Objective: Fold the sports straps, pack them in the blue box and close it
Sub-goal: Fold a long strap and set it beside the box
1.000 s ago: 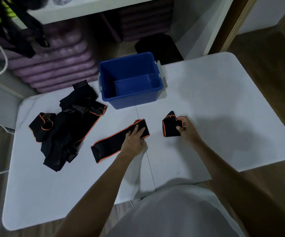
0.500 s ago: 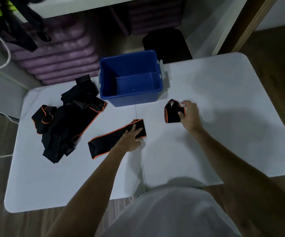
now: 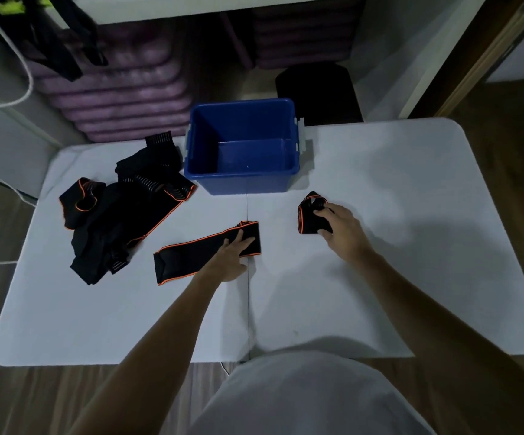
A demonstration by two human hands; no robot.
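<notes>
A person leans over a white, round-cornered folding table (image 3: pixel 411 246), both bare forearms stretched out across it. The left hand (image 3: pixel 234 254) lies flat on the near end of a long black sports strap with orange edging (image 3: pixel 204 251), its fingers straight and spread, pressing the fabric down onto the tabletop; the strap runs away to the left at a slight slant and stays flat along its whole length. The right hand (image 3: pixel 337 222) has its fingers and thumb curled round a small folded bundle of black strap with an orange trim (image 3: pixel 309 215), which sits on the table well to the right of the long strap and just in front of the box's right corner. The open blue plastic box with pale side latches (image 3: pixel 243 180) stands at the far edge of the table, and I can see nothing inside it. To its left a loose heap of more black and orange straps (image 3: pixel 119 211) lies tangled, one end touching the box's left wall.
</notes>
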